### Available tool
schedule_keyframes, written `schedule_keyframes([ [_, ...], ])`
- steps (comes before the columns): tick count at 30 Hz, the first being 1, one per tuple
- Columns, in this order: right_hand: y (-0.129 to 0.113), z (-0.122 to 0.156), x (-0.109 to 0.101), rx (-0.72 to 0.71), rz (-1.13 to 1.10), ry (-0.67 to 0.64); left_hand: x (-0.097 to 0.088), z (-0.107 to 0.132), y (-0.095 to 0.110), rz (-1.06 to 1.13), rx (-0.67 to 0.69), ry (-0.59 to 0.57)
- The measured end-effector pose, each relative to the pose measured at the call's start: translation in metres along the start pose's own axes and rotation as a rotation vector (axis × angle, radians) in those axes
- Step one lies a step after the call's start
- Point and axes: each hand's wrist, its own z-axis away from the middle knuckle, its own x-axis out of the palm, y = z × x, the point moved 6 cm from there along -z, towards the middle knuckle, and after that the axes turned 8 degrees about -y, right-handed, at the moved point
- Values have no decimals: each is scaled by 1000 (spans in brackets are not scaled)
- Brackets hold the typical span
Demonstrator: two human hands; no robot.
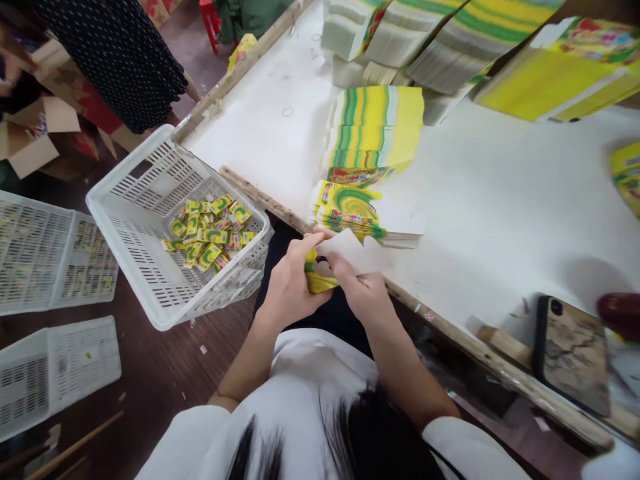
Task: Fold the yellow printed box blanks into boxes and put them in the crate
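Between my hands, just off the table's front edge, is a small yellow-green cardboard box point(320, 283), with white inner flaps standing up at its open end. My left hand point(293, 280) wraps round the box's left side. My right hand point(363, 287) has its fingers closed on the white flap on the right, the thumb bent in toward the opening. Directly beyond my hands lies a fanned stack of flat printed cartons point(350, 207) on the white table. A further overlapping row of flat cartons point(370, 127) lies behind it.
At left, a white plastic crate point(165, 293) holds several small finished-looking boxes point(210, 237). More crates point(55, 260) stand on the floor. Large carton stacks point(450, 47) line the table's back. A phone point(573, 353) leans near the right edge. A person in a dotted garment point(120, 60) stands beyond.
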Motion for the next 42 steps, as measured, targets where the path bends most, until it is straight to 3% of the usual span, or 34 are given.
schedule_keyframes([
  [3,4,-1,-1,27,-108,10,0,2,-1,9,39,27],
  [5,1,1,-2,-28,-101,-5,1,3,-2,30,41,10],
  [8,-12,6,4,-168,55,-128,6,6,-6,66,29,-35],
  [11,-24,11,9,-251,253,-208,4,8,-8,53,45,75],
  [13,-26,11,4,-258,274,-98,-3,10,-11,19,5,212],
  [16,-20,12,-12,-188,178,201,-17,12,-15,39,-112,427],
  [18,-14,14,-16,-146,112,317,-20,12,-16,244,-160,491],
  [19,-12,14,-14,-135,97,314,-18,11,-16,409,-184,490],
  [21,-11,14,-6,-132,108,221,-11,9,-15,745,-220,483],
  [23,-13,14,2,-152,150,92,-8,9,-11,967,-212,549],
  [28,-19,14,11,-254,291,-185,-20,9,-12,1119,-146,740],
  [31,-14,12,15,-249,297,-279,-27,7,-15,1113,-102,751],
  [36,-7,10,14,-196,173,-24,-27,2,-10,1016,-33,680],
  [42,-1,11,16,-111,90,52,-23,-2,-8,1025,-33,630],
])
